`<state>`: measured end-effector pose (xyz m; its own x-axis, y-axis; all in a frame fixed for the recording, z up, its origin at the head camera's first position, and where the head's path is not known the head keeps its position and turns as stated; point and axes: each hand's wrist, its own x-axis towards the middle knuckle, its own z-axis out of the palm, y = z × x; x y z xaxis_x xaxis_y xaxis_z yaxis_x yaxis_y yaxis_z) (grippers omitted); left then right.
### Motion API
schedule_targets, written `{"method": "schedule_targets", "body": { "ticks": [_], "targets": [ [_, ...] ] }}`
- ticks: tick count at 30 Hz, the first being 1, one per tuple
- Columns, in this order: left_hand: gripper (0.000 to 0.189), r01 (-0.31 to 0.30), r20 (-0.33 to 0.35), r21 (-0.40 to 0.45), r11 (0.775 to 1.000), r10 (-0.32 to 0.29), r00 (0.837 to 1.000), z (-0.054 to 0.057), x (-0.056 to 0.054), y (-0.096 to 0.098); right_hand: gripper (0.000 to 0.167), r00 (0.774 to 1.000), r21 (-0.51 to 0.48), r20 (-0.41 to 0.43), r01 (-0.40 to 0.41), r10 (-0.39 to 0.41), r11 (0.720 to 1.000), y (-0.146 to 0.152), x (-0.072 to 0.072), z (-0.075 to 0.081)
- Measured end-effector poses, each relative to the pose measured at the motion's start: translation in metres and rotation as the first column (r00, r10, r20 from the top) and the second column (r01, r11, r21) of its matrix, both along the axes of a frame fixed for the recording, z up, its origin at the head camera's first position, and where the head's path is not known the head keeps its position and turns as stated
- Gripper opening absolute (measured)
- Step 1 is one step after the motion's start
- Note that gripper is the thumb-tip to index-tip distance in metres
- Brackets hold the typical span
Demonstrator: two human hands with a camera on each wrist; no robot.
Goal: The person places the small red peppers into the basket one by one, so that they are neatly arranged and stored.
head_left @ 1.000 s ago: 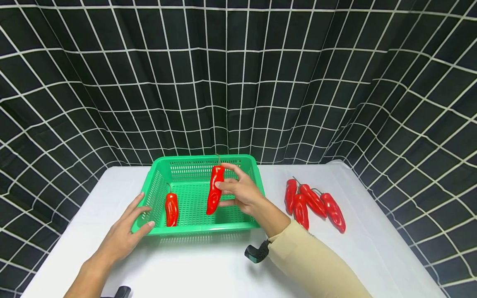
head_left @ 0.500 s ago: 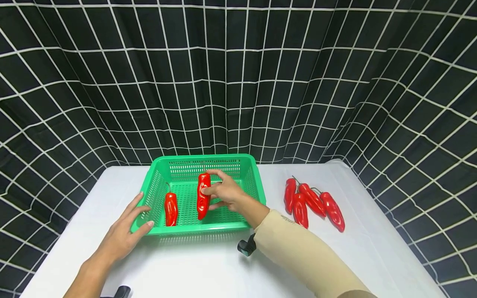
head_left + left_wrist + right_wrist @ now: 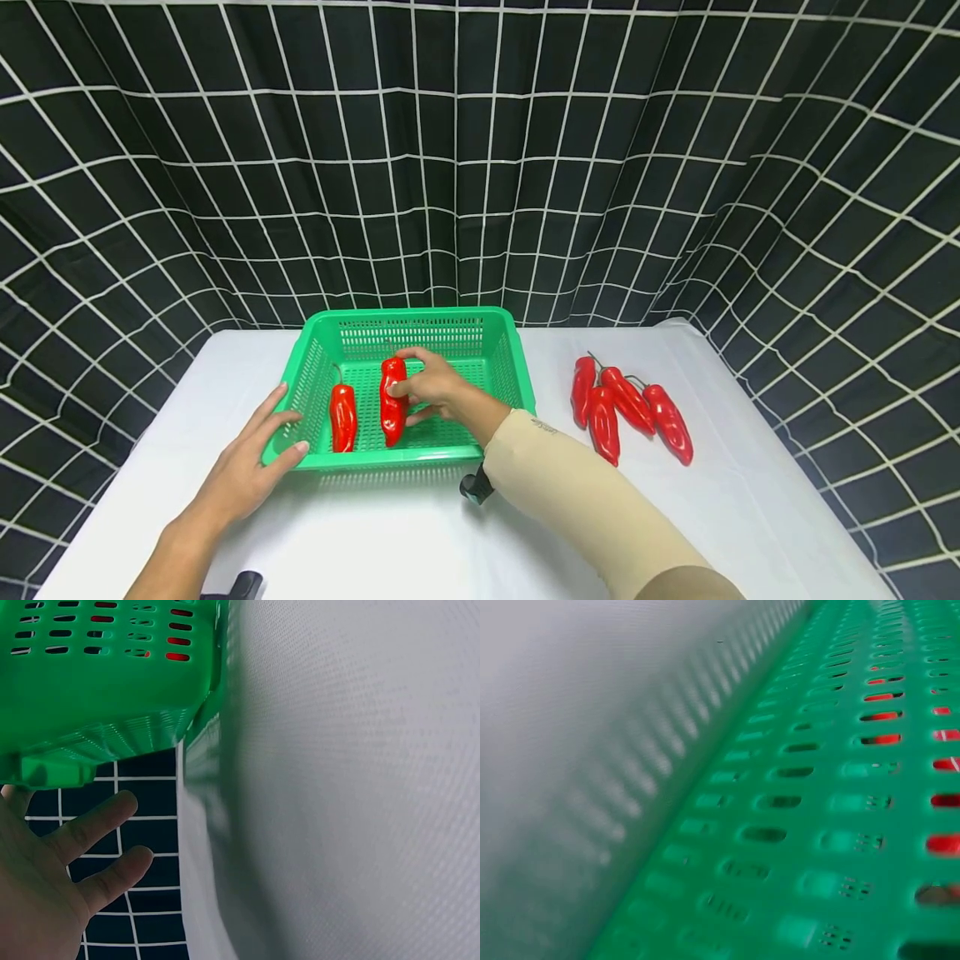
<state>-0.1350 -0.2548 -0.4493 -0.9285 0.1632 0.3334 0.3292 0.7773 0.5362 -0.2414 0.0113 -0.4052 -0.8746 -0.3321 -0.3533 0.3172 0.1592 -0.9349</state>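
My right hand (image 3: 438, 387) pinches a long red chili pepper (image 3: 393, 412) by its side, thumb facing me, inside the green basket (image 3: 405, 457). Its lower end is at or near the basket floor; contact cannot be told. To its left lies another red pepper (image 3: 343, 418), stem pointing away. My left hand (image 3: 243, 471) touches the basket's front left corner with spread fingers. In the left wrist view, two straight fingers (image 3: 101, 825) reach past the basket's outside. The right wrist view shows only the slotted basket wall (image 3: 780, 802), with red behind some slots; the right hand is hidden there.
Several red peppers lie in a cluster on the white table (image 3: 360, 542), right of the basket; one pepper (image 3: 669, 423) is rightmost. A black curtain with white grid lines (image 3: 480, 167) surrounds the back and sides. A dark wrist mount (image 3: 476, 485) hangs below the right forearm.
My right hand has moved left and lowered the pepper into the basket, closer to the other pepper there. The left hand stays at the corner.
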Motion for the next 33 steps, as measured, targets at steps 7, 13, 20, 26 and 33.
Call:
{"method": "schedule_targets", "body": {
  "ticks": [7, 13, 20, 26, 33],
  "targets": [
    [0.038, 0.01, -0.015, 0.011, 1.0, -0.01, 1.0, -0.002, -0.001, -0.001, 0.056, 1.0, 0.059, 0.019, -0.012, 0.011, 0.998, -0.014, -0.003, -0.006],
    [0.038, 0.011, -0.013, 0.016, 1.0, -0.011, 1.0, -0.003, -0.002, -0.001, 0.054, 1.0, 0.092, 0.018, -0.006, 0.005, 0.996, -0.026, -0.004, -0.01],
    [0.038, 0.009, -0.011, 0.01, 1.0, -0.008, 1.0, 0.001, -0.001, -0.001, 0.053, 1.0, 0.139, 0.013, 0.01, -0.012, 0.99, -0.037, -0.002, -0.013],
    [0.039, 0.005, -0.002, 0.011, 1.0, -0.005, 1.0, 0.001, -0.001, 0.0, 0.056, 1.0, 0.162, 0.015, -0.003, 0.001, 0.987, -0.039, -0.002, -0.016],
    [0.037, 0.002, -0.006, 0.009, 1.0, -0.002, 1.0, 0.003, 0.001, 0.002, 0.055, 1.0, 0.15, 0.024, -0.01, 0.006, 0.989, -0.038, -0.002, -0.015]
  ]
}}
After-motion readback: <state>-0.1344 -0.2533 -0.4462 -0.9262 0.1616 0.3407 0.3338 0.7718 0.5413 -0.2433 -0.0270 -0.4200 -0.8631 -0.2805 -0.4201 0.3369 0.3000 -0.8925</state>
